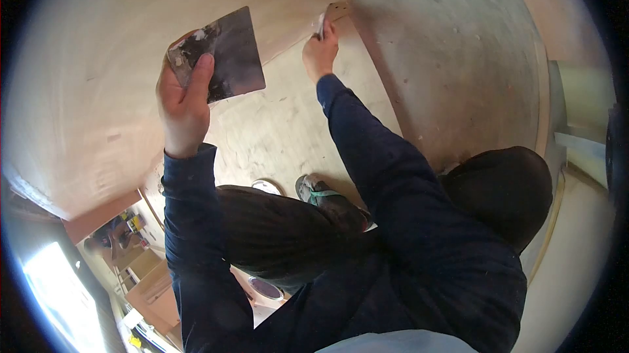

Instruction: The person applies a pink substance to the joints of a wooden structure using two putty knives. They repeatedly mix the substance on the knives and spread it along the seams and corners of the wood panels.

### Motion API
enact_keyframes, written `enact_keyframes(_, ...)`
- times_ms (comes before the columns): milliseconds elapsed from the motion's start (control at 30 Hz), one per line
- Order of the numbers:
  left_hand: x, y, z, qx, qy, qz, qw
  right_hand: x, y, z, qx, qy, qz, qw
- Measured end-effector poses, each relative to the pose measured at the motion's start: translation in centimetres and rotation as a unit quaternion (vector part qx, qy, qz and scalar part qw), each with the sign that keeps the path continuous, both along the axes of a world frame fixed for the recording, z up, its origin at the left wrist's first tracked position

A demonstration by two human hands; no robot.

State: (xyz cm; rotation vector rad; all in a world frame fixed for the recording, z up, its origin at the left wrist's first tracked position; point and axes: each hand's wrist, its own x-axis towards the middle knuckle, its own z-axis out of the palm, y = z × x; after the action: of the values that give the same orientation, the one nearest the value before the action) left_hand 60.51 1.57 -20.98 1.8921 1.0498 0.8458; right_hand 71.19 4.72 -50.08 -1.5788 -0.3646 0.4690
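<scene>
My left hand (pixel 185 107) grips a flat, dark, square spreader blade (pixel 239 52), its thumb across the face. Pale filler smears mark the blade near the thumb. Farther right, my right hand (pixel 320 55) is closed round a small putty knife (pixel 322 25), seen mostly edge-on. The knife is close to the corner where the pale wooden panels (pixel 295 97) meet; whether its tip touches is hard to tell. Small dark holes show in the panel beside it.
A curved panel wall (pixel 458 45) rises on the right. By my shoe (pixel 321 196) is a round pale lid or tub (pixel 266 186), with another round container (pixel 266 287) below my leg. Another person (pixel 111 235) is at the lower left, near wooden boards (pixel 154 294) and a bright window (pixel 65 297).
</scene>
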Motion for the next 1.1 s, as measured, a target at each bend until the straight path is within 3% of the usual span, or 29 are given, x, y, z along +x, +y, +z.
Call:
enact_keyframes(33, 0.1, -0.1, 0.0, -0.013, -0.005, 0.01, 1.0, 0.0, -1.0, -1.1, -0.001, -0.002, -0.005, 1.0)
enact_keyframes(100, 0.0, 0.0, -0.1, -0.015, -0.016, 0.003, 1.0, -0.2, -2.3, -2.6, 0.154, 0.238, 0.095, 0.954)
enact_keyframes(133, -0.1, 0.1, -0.2, -0.017, -0.023, 0.002, 1.0, 0.3, -3.1, -2.6, 0.163, 0.332, 0.063, 0.927)
enact_keyframes(167, -0.1, 0.0, -0.2, -0.017, -0.022, 0.004, 1.0, 1.2, -3.1, -2.0, 0.162, 0.333, 0.065, 0.926)
enact_keyframes(233, 0.1, -0.1, -0.2, -0.006, -0.02, -0.01, 1.0, 2.8, -3.0, -0.8, 0.114, 0.32, -0.051, 0.939)
enact_keyframes(267, 0.3, -0.2, -0.1, -0.005, -0.019, -0.014, 1.0, 3.7, -3.0, 0.5, 0.112, 0.354, -0.046, 0.927)
enact_keyframes(400, 0.4, -0.4, -0.2, -0.01, 0.016, 0.01, 1.0, 3.6, 1.3, 1.1, 0.168, 0.289, -0.065, 0.94)
enact_keyframes(467, 0.2, -0.1, 0.3, -0.006, 0.009, 0.007, 1.0, 3.0, 2.6, 2.6, 0.016, 0.137, -0.137, 0.981)
enact_keyframes(500, 0.2, 0.0, 0.4, -0.018, 0.018, 0.007, 1.0, 2.9, 2.1, 2.4, 0.015, 0.138, -0.141, 0.98)
enact_keyframes(567, 0.5, -0.5, -0.5, -0.031, 0.024, 0.0, 0.999, 2.3, -0.5, 0.8, 0.044, 0.005, -0.065, 0.997)
enact_keyframes(600, 0.8, -0.6, -0.4, -0.036, 0.024, 0.0, 0.999, 2.5, -1.2, -0.5, 0.043, 0.003, -0.069, 0.997)
enact_keyframes(667, -0.2, 0.2, 0.5, -0.037, 0.023, 0.002, 0.999, 1.8, -2.0, -0.8, 0.149, 0.279, 0.061, 0.947)
enact_keyframes(700, -0.2, 0.3, 0.3, -0.015, 0.019, -0.006, 1.0, 2.1, -2.3, -0.7, 0.148, 0.281, 0.064, 0.946)
enact_keyframes(800, -0.3, -0.4, 0.3, 0.018, 0.043, -0.004, 0.999, 2.9, -1.9, 0.2, 0.161, 0.393, -0.069, 0.902)
enact_keyframes(933, -0.1, 0.0, 0.3, 0.006, 0.021, 0.001, 1.0, 3.7, 2.8, 1.5, 0.186, 0.382, -0.105, 0.899)
enact_keyframes(1000, -0.4, 0.0, 0.2, -0.007, 0.029, 0.004, 1.0, 2.9, 4.6, 1.2, 0.049, 0.258, -0.181, 0.948)
enact_keyframes(1033, -0.3, 0.0, 0.3, -0.017, 0.033, 0.001, 0.999, 2.9, 4.3, 0.7, 0.048, 0.259, -0.183, 0.947)
enact_keyframes(1100, 0.2, -0.2, 0.9, 0.011, 0.07, 0.006, 0.997, 3.3, 1.9, 0.9, 0.025, 0.153, -0.079, 0.985)
